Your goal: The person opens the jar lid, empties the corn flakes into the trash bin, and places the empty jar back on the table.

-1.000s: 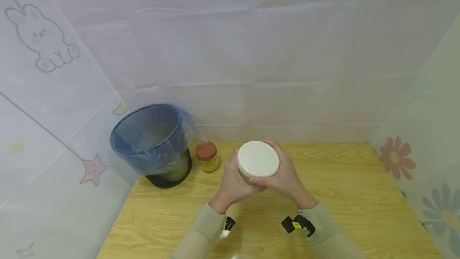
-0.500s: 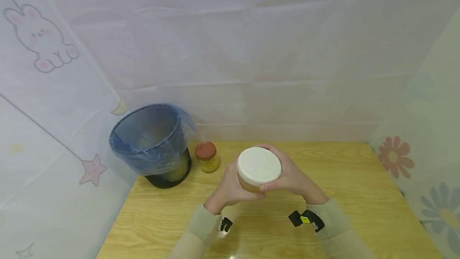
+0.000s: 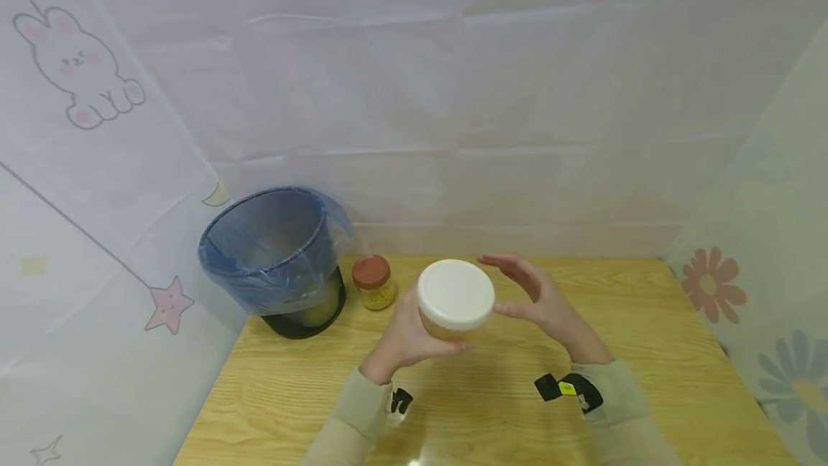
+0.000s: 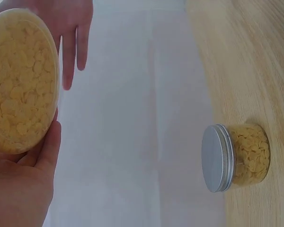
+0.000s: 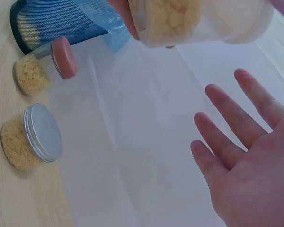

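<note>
A clear plastic jar with a white lid (image 3: pixel 456 293) is held up over the table in my left hand (image 3: pixel 410 333), whose fingers and thumb wrap its side. Yellow flakes fill much of the jar (image 4: pixel 21 80), seen from its bottom in the left wrist view. Just right of the jar is my right hand (image 3: pixel 540 300), its fingers spread and only slightly bent, with nothing in its grasp. Its thumb tip lies right at the lid's edge in the head view. In the right wrist view the right palm (image 5: pixel 255 179) faces the camera, below the jar.
On the wooden table (image 3: pixel 647 351), a red-lidded jar of yellow pieces (image 3: pixel 374 285) stands beside a mesh bin (image 3: pixel 272 250) lined with a blue bag. A silver-lidded jar of flakes (image 5: pixel 31 137) shows in both wrist views. A pale cloth wall (image 3: pixel 550 128) rises behind.
My right hand has let go of the lid and moved off to the right, its fingers spreading. My left hand keeps the jar, which has shifted slightly left.
</note>
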